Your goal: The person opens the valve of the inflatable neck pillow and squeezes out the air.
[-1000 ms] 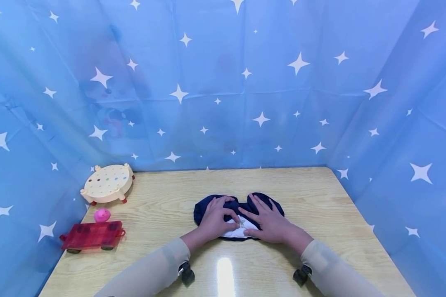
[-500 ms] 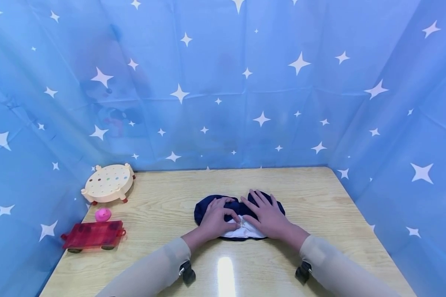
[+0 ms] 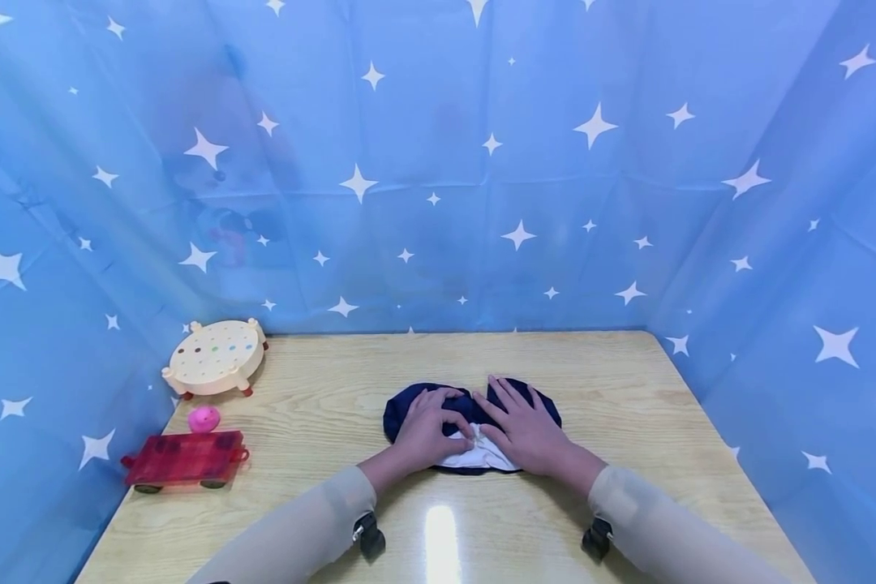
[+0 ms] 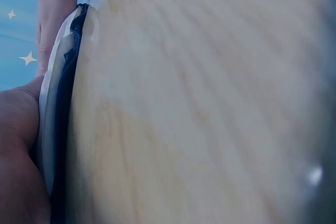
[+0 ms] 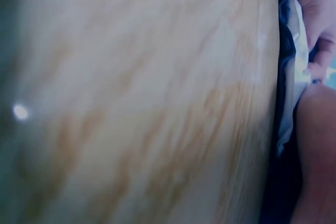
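A navy cloth item (image 3: 398,412) with two rounded lobes and a white panel (image 3: 484,459) lies flat on the table; what kind of item it is cannot be made out. My left hand (image 3: 422,431) rests over its left lobe, thumb and forefinger tips meeting in a pinch at the white panel. In the right wrist view, the left hand's fingertips (image 5: 316,72) meet at the white cloth's edge. With fingers spread, my right hand (image 3: 531,436) lies flat over the right lobe, its thumb by the panel. Both palms hide much of the cloth.
On the table's left side stand a cream pegged toy board (image 3: 217,357) on short legs, a small pink ball-like toy (image 3: 203,419) and a red see-through toy cart (image 3: 186,460). A blue star-print curtain (image 3: 438,162) encloses the wooden table (image 3: 321,365).
The right hand has slid slightly up and away from me over the cloth, its thumb leaving the lower white panel, more of which shows. The left hand keeps its pinch in place.
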